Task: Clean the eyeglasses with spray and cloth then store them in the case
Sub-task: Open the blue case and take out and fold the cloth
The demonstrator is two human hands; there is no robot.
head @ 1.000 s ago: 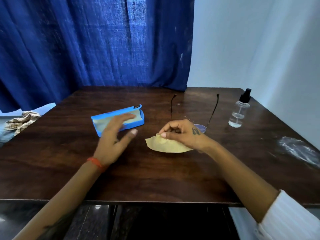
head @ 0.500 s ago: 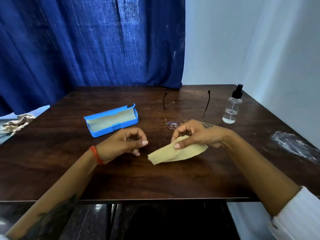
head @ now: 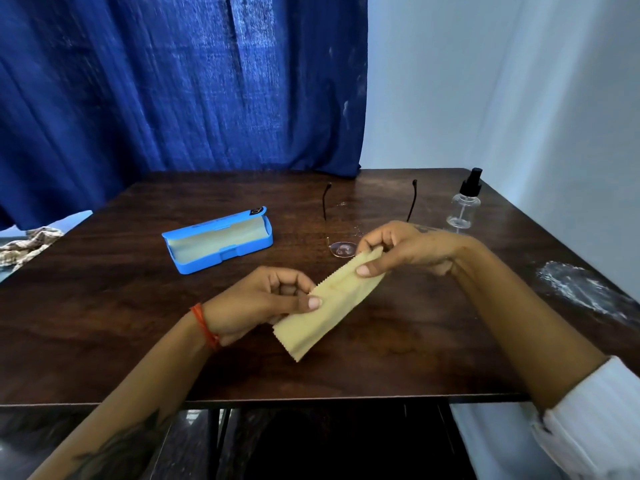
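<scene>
A folded yellow cleaning cloth (head: 332, 303) is held above the table between both hands. My left hand (head: 256, 303) pinches its lower left edge. My right hand (head: 405, 249) pinches its upper right end. The eyeglasses (head: 343, 249) lie on the table behind the cloth, temples open and pointing away; one lens shows, the other is hidden by my right hand. A blue case (head: 218, 240) lies open to the left of the glasses. A clear spray bottle (head: 465, 202) with a black top stands at the far right.
The dark wooden table (head: 104, 323) has a white smear (head: 581, 289) near its right edge. A checked cloth (head: 24, 245) lies off the table's left side. A blue curtain hangs behind, a pale wall on the right.
My left hand left the case, came to the middle and took hold of the cloth. My right hand lifted the cloth off the table, and it now stretches between both hands.
</scene>
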